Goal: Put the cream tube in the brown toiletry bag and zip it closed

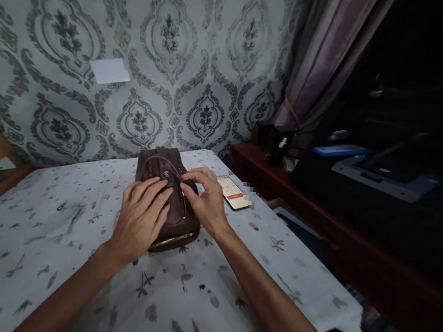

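A dark brown leather bag [168, 197] lies on its side near the middle of a table covered with a white leaf-print cloth [55, 253], at about twelve o'clock from the person. The left hand [140, 219] rests flat on top of the bag, fingers slightly spread and pressing down to steady it. The right hand [204, 198] sits at the bag's three o'clock edge, thumb and forefinger drawn together at the zip line near its upper end, apparently pinching the slider, though the pull itself is too small to make out. Judging by this, the zip is being worked along the bag's side; the next move likely calls for a firm hold with the flat hand while the pinch travels along the curved track without snagging. A phone [234, 192] lies just beside the right hand at two o'clock, its screen lit with an orange bar; the writing on it cannot be read, and no brand shows on the bag
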{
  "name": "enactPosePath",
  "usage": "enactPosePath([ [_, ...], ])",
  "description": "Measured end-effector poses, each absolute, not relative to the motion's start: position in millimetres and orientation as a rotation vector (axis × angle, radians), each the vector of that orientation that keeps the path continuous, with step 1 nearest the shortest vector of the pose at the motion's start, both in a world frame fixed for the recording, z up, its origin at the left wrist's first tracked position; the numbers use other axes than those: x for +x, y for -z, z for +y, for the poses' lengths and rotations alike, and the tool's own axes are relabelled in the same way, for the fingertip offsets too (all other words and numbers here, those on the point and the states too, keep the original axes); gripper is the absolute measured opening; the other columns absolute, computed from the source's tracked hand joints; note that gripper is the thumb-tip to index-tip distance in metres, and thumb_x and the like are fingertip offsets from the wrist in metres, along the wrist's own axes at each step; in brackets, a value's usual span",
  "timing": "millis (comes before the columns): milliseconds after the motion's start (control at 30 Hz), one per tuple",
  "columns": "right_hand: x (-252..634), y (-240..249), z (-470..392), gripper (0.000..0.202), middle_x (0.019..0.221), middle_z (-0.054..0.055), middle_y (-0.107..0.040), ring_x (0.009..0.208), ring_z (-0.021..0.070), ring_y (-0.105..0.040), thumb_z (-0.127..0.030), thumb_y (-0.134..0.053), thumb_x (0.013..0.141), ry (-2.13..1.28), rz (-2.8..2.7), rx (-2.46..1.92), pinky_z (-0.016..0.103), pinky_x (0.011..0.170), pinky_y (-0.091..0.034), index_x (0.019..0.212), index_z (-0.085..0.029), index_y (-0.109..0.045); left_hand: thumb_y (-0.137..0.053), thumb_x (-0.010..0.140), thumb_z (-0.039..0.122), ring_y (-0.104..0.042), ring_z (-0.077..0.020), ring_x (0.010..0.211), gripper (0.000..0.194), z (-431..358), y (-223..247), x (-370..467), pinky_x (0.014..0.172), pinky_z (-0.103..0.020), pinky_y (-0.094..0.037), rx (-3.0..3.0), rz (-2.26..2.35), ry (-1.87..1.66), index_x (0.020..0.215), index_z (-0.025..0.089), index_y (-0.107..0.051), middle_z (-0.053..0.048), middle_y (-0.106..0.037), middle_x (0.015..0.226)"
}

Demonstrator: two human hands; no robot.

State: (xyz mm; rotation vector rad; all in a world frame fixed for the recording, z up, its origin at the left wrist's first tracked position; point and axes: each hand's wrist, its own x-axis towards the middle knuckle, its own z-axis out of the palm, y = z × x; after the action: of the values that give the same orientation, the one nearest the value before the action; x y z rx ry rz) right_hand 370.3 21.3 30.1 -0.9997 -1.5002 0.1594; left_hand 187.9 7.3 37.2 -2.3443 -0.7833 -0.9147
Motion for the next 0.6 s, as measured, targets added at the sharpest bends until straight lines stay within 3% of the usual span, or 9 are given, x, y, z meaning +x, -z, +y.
enactPosePath([
  [167, 371, -34, 17, 0.014, 0.09, 0.002, -0.071, 0.083, 0.0208, -0.057, -0.017, -0.066, 0.085, -0.152, -1.533, -0.98, 0.035, 0.078, -0.047, 0.097, -0.024, -0.07, -0.052, 0.097, 0.026, -0.053, -0.0337, 0.125, 0.032, 7, -39, 183, 0.106, -0.053, -0.035, -2.395, -0.747, 0.846, 0.125, 0.012, -0.058, -0.019, -0.061, 0.132],
  [267, 371, -33, 18, 0.021, 0.088, 0.002, -0.071, 0.084, 0.021, -0.058, -0.016, -0.064, 0.086, -0.153, -1.533, -0.966, 0.034, 0.078, -0.047, 0.103, -0.024, -0.071, -0.054, 0.096, 0.038, -0.05, -0.0363, 0.129, 0.042, 8, -44, 178, 0.107, -0.056, -0.032, -2.47, -0.705, 0.744, 0.13, 0.013, -0.057, -0.021, -0.056, 0.137],
  [367, 370, -33, 20, 0.023, 0.085, 0.002, -0.069, 0.083, 0.0209, -0.057, -0.014, -0.065, 0.085, -0.15, -1.552, -0.983, 0.035, 0.078, -0.047, 0.105, -0.024, -0.072, -0.054, 0.096, 0.041, -0.049, -0.0366, 0.13, 0.046, 9, -47, 174, 0.107, -0.055, -0.032, -2.52, -0.689, 0.706, 0.132, 0.012, -0.056, -0.021, -0.055, 0.139],
  [600, 369, -38, 18, 0.007, 0.081, 0.002, -0.066, 0.082, 0.0204, -0.058, -0.023, -0.061, 0.087, -0.174, -1.543, -1.001, 0.033, 0.076, -0.046, 0.083, -0.022, -0.066, -0.054, 0.097, 0.038, -0.049, -0.0353, 0.13, 0.043, 14, -41, 173, 0.108, -0.054, -0.033, -2.507, -0.686, 0.773, 0.132, 0.014, -0.056, -0.02, -0.057, 0.138],
])
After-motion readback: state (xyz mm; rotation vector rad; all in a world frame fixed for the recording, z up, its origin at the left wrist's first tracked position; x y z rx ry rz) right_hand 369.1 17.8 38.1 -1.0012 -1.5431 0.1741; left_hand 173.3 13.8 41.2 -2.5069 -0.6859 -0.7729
